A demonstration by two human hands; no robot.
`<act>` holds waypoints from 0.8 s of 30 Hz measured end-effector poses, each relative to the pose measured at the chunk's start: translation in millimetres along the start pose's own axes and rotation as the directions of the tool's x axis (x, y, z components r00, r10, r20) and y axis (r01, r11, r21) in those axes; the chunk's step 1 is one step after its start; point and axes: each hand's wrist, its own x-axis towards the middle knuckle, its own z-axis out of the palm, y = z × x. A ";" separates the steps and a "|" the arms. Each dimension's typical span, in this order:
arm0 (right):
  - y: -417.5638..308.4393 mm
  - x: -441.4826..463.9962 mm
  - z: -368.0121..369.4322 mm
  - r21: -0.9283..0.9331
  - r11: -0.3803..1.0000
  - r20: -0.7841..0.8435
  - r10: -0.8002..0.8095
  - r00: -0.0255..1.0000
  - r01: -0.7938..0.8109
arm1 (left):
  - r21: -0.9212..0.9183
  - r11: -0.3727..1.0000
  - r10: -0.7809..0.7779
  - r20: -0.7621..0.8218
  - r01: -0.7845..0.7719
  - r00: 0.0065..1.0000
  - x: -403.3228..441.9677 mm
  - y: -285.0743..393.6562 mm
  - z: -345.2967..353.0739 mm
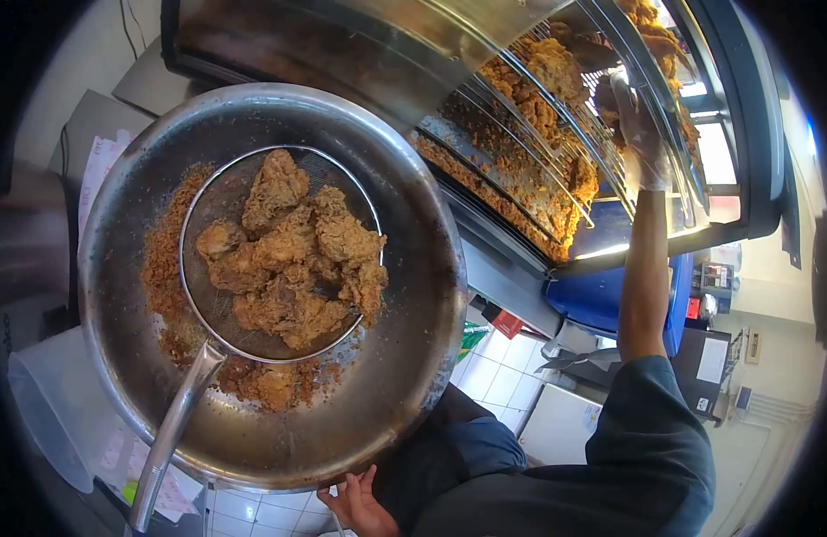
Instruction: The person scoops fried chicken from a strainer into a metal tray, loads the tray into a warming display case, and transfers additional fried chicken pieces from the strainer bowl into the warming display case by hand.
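Note:
A large metal bowl (413,358) fills the left half of the view, with brown crumbs (176,233) inside. On the crumbs rests a round mesh strainer (183,394) holding several pieces of fried chicken (288,246); its handle reaches over the bowl's rim. My left hand (360,503) is bare, at the bowl's lower rim, fingers partly curled; the rim hides some of what they touch. My right hand (642,134), in a clear glove, reaches into the lit display case (736,116) among fried chicken (548,72) on wire racks. Rack bars and glare partly cover its fingers.
A blue container (601,291) stands below the display case. A translucent plastic tub (42,416) is at the lower left, beside printed papers (176,488). A dark cabinet with a white sheet (713,358) stands at the right. White floor tiles (503,362) show between.

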 end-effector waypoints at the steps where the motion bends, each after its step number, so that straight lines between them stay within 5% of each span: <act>1: -10.1 7.7 3.0 0.064 0.974 0.163 0.203 0.965 -0.216 | 0.008 1.000 -0.003 -0.018 0.003 1.000 -2.6 3.2 4.3; 4: 19.9 -0.9 40.2 -0.354 0.911 0.150 -0.169 0.974 0.213 | 0.023 1.000 0.008 -0.031 -0.007 0.999 -7.0 7.6 10.9; 5: 27.3 -3.0 51.3 -0.416 0.888 0.235 -0.103 0.966 0.196 | 0.023 1.000 0.013 -0.031 -0.013 0.999 -7.5 7.4 11.9; 6: 2.5 7.5 36.4 -0.264 0.965 0.371 0.090 0.924 0.011 | 0.019 1.000 0.011 -0.031 -0.010 0.999 -7.3 7.1 12.0; 8: -49.6 29.8 5.7 -0.134 0.868 0.575 0.462 0.675 -0.479 | 0.014 1.000 0.001 -0.031 -0.001 1.000 -6.8 6.7 11.9; 10: -90.5 23.4 -18.2 0.264 0.871 0.275 0.344 0.898 -0.415 | 0.039 0.999 0.012 -0.015 -0.012 1.000 -9.7 12.2 20.6; 14: -99.9 3.5 -10.9 0.600 0.717 0.215 0.285 0.934 -0.356 | 0.023 1.000 0.019 0.007 -0.019 1.000 -7.9 11.6 18.2; 19: -114.9 -15.1 -36.5 0.226 0.953 0.161 0.166 0.973 -0.200 | 0.067 0.997 0.021 0.022 -0.023 1.000 -4.3 11.5 11.7; 22: -98.3 -54.9 -56.5 0.311 0.892 0.282 0.242 0.928 -0.327 | 0.078 0.997 0.015 0.037 -0.018 0.999 -4.9 6.0 12.9; 24: -82.8 -73.6 -59.9 0.147 0.863 0.306 0.425 0.852 -0.483 | 0.093 0.996 0.003 0.050 -0.008 0.999 -5.9 3.3 12.3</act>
